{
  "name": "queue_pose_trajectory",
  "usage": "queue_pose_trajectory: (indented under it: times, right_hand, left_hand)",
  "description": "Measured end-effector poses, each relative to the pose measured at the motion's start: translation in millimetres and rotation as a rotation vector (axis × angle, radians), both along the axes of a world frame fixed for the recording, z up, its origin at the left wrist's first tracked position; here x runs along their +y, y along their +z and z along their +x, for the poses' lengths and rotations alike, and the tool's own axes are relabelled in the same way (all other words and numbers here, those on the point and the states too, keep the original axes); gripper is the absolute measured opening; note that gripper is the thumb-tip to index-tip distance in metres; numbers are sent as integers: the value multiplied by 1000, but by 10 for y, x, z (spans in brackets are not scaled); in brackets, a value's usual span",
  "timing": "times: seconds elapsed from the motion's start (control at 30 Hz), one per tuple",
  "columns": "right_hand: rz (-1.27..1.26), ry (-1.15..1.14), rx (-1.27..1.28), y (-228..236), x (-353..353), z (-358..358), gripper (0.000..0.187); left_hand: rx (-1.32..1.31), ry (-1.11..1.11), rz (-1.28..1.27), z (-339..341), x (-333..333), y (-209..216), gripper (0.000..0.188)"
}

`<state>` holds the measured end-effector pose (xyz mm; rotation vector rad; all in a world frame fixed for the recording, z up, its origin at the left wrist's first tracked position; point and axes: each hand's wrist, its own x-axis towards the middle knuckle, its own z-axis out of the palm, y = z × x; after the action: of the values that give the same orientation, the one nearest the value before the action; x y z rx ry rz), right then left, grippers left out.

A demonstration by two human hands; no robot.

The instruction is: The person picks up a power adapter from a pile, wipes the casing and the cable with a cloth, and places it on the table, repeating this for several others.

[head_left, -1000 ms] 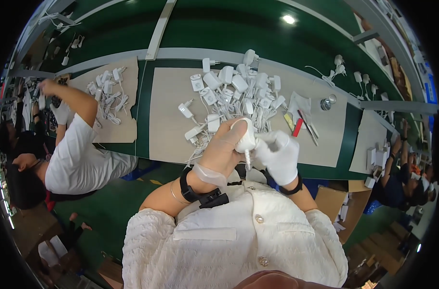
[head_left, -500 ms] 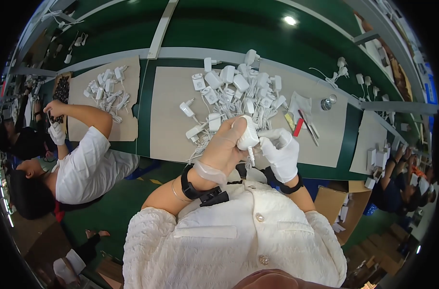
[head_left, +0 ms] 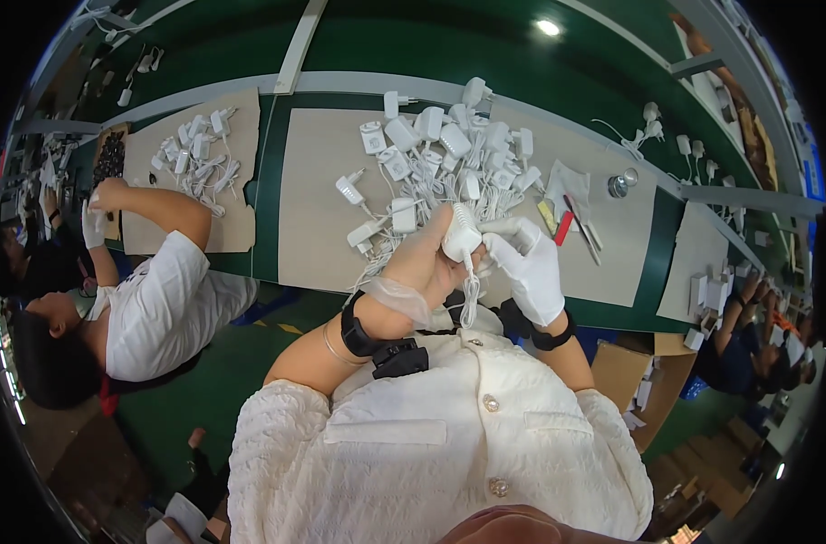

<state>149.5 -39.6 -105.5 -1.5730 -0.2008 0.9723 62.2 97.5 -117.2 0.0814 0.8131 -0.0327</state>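
Note:
A white power adapter (head_left: 461, 240) is gripped in my left hand (head_left: 420, 265), its coiled white cord (head_left: 471, 299) hanging down toward my chest. Clear film-like glove material wraps that hand near the wrist. Beside the adapter's right edge, my right hand (head_left: 532, 276) in a white glove has its thumb and fingers pinched together. Whatever lies between those fingertips is hidden. Just beyond both hands spreads a pile of white adapters (head_left: 458, 145) with bundled cords.
Right of the pile lie a red object (head_left: 564, 228), a pen-like tool (head_left: 583, 222), a yellow strip (head_left: 547, 214) and a small glass-and-metal jar (head_left: 619, 184). A cardboard box (head_left: 644, 385) stands below the right table edge. At left, a co-worker (head_left: 159, 299) sits beside more adapters (head_left: 200, 154).
The adapter in my left hand has tipped, and more of its cord now hangs in view. My right fingers stay close to it. The co-worker's arm has shifted slightly.

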Motion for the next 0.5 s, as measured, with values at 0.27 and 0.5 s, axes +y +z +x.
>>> queue_pose_trajectory:
  times: [0.27, 0.5]
  right_hand:
    - [70, -27, -384, -272, 49, -295, 31]
    - [50, 126, -674, -400, 133, -226, 38]
  left_hand:
    - [-273, 34, 1011, -23, 22, 204, 37]
    - [-365, -15, 1153, -82, -67, 160, 35]
